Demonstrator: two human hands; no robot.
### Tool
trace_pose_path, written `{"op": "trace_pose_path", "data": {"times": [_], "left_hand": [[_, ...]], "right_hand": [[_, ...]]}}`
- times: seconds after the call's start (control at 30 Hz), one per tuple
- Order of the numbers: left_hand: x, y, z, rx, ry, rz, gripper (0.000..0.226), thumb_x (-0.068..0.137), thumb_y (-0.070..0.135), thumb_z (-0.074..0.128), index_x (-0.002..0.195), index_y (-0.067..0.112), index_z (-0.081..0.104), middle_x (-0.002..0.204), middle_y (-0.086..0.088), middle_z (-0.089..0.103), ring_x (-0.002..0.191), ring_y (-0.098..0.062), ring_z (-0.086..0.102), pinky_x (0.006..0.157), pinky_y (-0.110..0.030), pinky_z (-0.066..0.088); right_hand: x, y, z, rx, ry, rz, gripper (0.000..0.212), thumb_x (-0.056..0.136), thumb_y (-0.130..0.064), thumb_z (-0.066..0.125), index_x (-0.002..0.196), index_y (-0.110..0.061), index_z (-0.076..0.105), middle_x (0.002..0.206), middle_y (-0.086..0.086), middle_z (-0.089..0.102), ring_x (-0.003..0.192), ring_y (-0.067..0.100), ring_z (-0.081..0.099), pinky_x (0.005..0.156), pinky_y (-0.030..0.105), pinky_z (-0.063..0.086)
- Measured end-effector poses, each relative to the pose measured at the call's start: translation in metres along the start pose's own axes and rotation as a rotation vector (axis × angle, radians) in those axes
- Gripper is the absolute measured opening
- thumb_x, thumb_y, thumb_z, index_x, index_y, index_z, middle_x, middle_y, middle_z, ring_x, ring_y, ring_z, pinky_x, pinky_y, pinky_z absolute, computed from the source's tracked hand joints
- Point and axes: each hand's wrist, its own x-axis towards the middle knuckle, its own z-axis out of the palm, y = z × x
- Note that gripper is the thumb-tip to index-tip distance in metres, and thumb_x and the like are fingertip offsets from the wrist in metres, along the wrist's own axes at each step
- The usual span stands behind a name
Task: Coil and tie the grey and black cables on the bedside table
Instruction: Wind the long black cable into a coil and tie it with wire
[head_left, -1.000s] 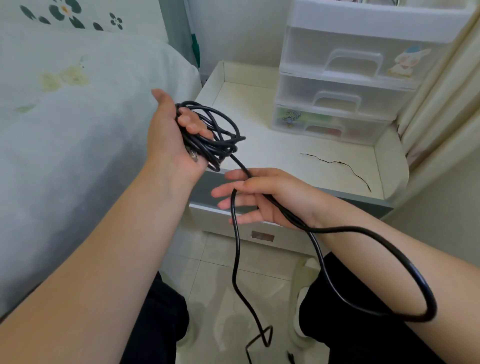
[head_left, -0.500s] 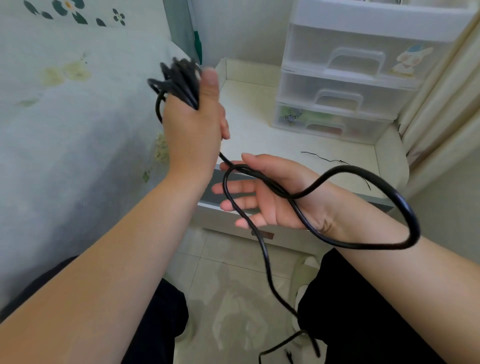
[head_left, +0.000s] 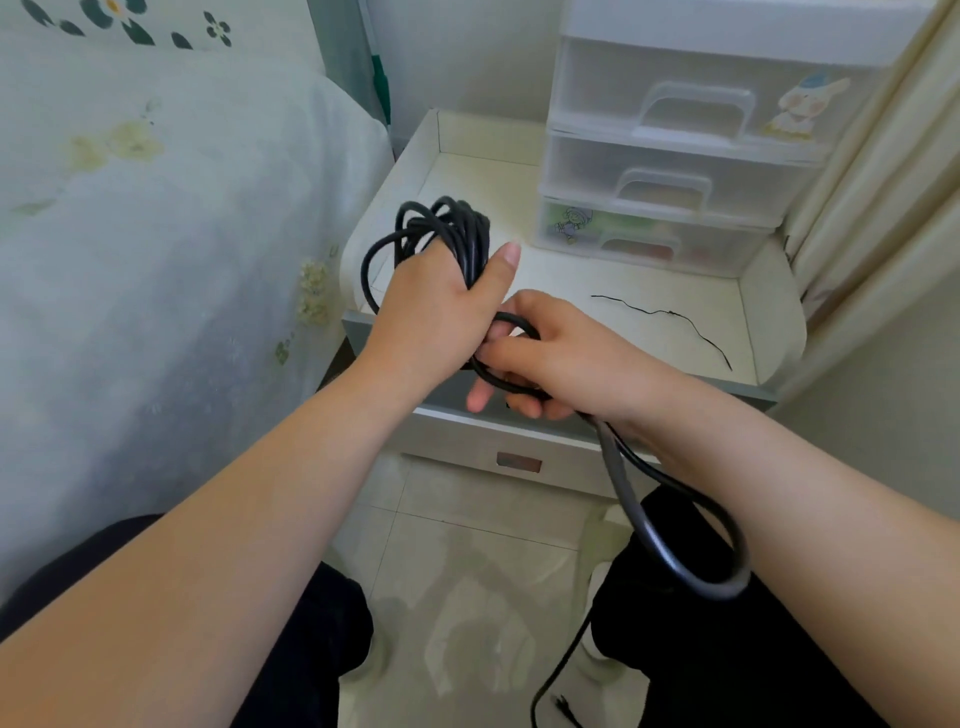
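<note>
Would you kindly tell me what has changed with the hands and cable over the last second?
The left hand swung the black cable coil up, then back down. The right hand, open before, has closed its grip on the strand beside the coil. The thin tie stayed on the bedside table.

The left hand (head_left: 441, 301) is closed in a fist, thumb sticking up. The right hand (head_left: 550, 358) touches it, fingers curled, one finger pointing down.

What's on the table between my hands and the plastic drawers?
In the head view, bare tabletop separates the hands from the plastic drawers; a thin black tie wire lies off to the right.
</note>
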Motion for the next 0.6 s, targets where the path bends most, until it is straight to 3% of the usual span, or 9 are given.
{"op": "trace_pose_path", "data": {"times": [0.13,0.23,0.33,0.47,0.6], "left_hand": [[0.001,0.001,0.001,-0.002,-0.176,-0.143,0.064,0.099,0.055,0.020,0.062,0.011,0.050,0.054,-0.002,0.052,0.046,-0.005,0.048,0.050,-0.017,0.036],[-0.006,0.003,0.003,-0.108,-0.365,-0.279,0.084,0.091,0.063,0.003,0.066,0.008,0.061,0.061,-0.012,0.067,0.053,-0.021,0.063,0.056,-0.027,0.052],[-0.010,0.004,0.002,-0.206,-0.485,-0.365,0.094,0.082,0.072,-0.005,0.062,0.013,0.066,0.056,-0.011,0.066,0.048,-0.023,0.062,0.049,-0.024,0.051],[-0.011,-0.001,0.002,-0.289,-0.609,-0.384,0.091,0.065,0.084,0.005,0.054,0.017,0.066,0.048,-0.008,0.052,0.044,-0.022,0.051,0.049,-0.028,0.047],[-0.009,-0.005,-0.005,-0.356,-0.714,-0.304,0.055,0.077,0.068,0.044,0.070,0.018,0.065,0.051,-0.001,0.050,0.041,-0.015,0.041,0.049,-0.026,0.042]], "right_hand": [[0.005,0.007,-0.002,-0.001,-0.006,-0.015,0.009,0.091,-0.006,0.042,0.095,-0.013,0.037,0.070,0.010,0.072,0.043,0.017,0.044,0.039,0.023,0.027],[0.015,0.014,-0.005,-0.048,0.148,-0.025,0.006,0.097,-0.009,0.037,0.094,-0.013,0.038,0.051,0.007,0.059,0.032,0.009,0.040,0.034,0.018,0.029],[0.022,0.020,-0.005,-0.167,0.263,-0.035,0.003,0.098,-0.015,0.037,0.098,-0.015,0.040,0.039,-0.004,0.051,0.035,0.006,0.044,0.039,0.018,0.035],[0.030,0.023,-0.003,-0.065,0.335,-0.007,0.010,0.097,-0.016,0.035,0.097,-0.011,0.044,0.039,-0.003,0.048,0.033,0.010,0.043,0.035,0.018,0.032],[0.029,0.015,-0.018,0.284,0.089,0.074,0.025,0.093,-0.008,0.036,0.070,-0.011,0.046,0.043,0.007,0.048,0.031,0.015,0.034,0.036,0.017,0.026]]}}
